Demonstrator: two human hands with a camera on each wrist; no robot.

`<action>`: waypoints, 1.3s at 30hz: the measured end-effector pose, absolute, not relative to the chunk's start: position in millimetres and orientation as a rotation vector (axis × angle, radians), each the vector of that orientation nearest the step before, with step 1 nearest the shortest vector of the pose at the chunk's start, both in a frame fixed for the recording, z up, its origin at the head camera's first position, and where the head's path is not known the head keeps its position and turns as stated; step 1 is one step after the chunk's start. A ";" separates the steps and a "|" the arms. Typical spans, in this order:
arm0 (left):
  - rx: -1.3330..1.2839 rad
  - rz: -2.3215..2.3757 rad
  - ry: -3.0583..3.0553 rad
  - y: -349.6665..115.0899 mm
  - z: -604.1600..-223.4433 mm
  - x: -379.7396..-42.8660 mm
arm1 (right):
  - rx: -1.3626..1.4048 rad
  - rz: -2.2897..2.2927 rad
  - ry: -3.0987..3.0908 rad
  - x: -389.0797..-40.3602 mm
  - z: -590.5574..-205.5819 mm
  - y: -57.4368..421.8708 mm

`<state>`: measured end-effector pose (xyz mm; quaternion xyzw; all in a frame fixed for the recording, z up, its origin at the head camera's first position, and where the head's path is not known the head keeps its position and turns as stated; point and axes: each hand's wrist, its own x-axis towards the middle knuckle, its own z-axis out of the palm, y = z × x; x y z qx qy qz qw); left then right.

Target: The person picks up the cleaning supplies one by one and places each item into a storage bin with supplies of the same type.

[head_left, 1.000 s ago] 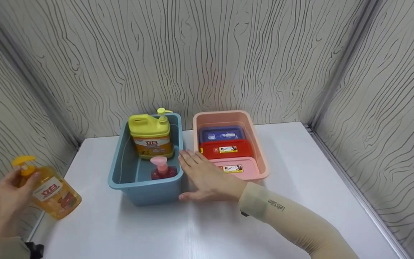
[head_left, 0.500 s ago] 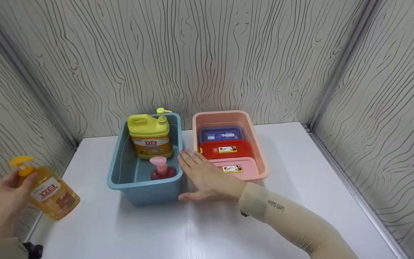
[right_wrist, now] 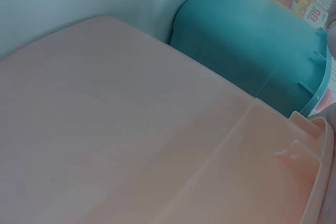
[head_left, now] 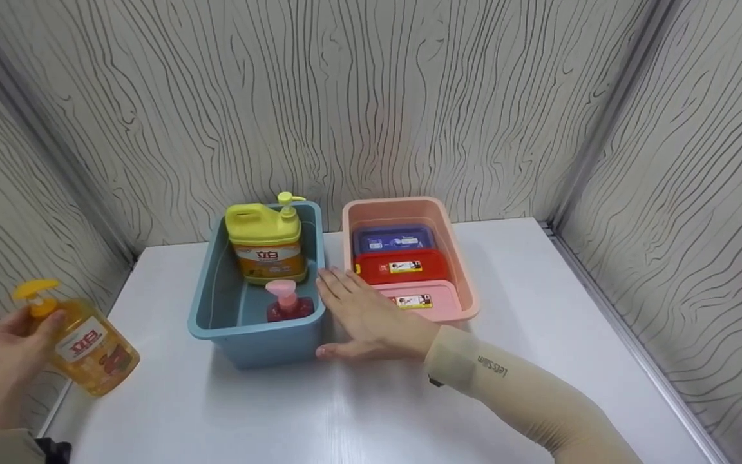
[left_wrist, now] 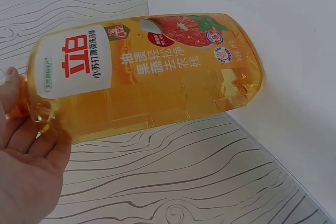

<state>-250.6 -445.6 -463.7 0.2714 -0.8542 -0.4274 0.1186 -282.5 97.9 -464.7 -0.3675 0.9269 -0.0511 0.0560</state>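
At the left of the head view, my left hand (head_left: 7, 351) grips a pump bottle of orange dish soap (head_left: 97, 357) by its neck. The bottle leans, its yellow pump (head_left: 36, 290) up and its base toward the right. The left wrist view shows its label (left_wrist: 79, 59) and fingers around the neck end. My right hand (head_left: 371, 319) lies with straight fingers at the blue bin's (head_left: 268, 348) right rim. In that bin stand a yellow jug with a pump (head_left: 265, 225) and a dark red bottle with a pink pump (head_left: 288, 309).
A pink bin (head_left: 467, 290) stands right of the blue one, partly behind my right hand. It holds containers with blue (head_left: 393, 238), red (head_left: 400, 266) and pink (head_left: 442, 296) lids. Patterned panels (head_left: 377, 96) enclose the white table (head_left: 268, 419) at the back and sides.
My left hand and the dish soap bottle have shifted slightly left. The whole head view has drifted a little too. My right hand keeps its place at the blue bin's rim.
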 end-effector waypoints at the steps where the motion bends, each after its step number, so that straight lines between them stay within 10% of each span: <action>1: 0.793 -1.237 -2.503 -445.1 -463.1 -250.2 | -1.117 -0.158 2.810 -282.8 -464.7 97.6; 39: 0.696 -1.224 -2.572 -413.5 -422.4 -262.3 | -1.120 -0.142 2.811 -281.8 -463.2 96.8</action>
